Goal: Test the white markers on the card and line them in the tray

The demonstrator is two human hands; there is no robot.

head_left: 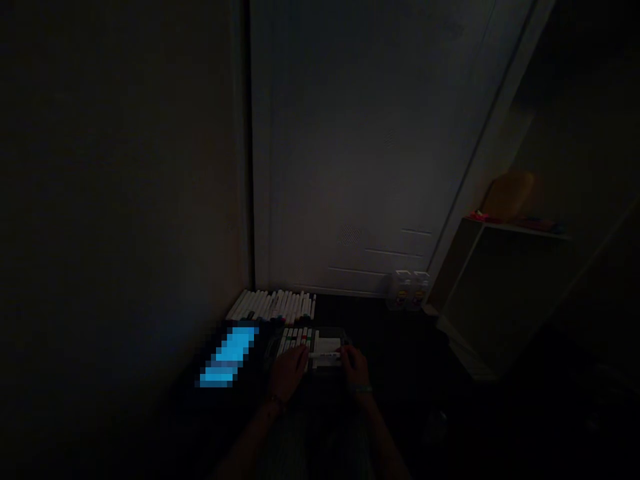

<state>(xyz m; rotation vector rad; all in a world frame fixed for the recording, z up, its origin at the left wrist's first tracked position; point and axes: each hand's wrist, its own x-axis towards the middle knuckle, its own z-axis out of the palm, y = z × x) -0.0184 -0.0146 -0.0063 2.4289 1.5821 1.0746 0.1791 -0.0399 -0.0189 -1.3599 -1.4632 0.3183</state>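
Observation:
Between my two hands a white marker (326,355) lies crosswise, its ends at my fingertips. My left hand (290,370) pinches the left end, and my right hand (355,365) closes on the right end. Under them is a dark tray (336,329), dimly lit. Several white markers with coloured bands (296,336) stand in a row in its left part. A pale flat surface (327,344) shows in its right part. Behind the tray, a long row of white markers (273,305) lies side by side on the dark table.
A glowing, pixelated blue screen (229,357) lies left of the tray. Two clear packages (410,290) stand at the back right against the pale panel (350,167). Farther right is a cabinet (510,287) with an orange item (509,193) on top. The room is very dark.

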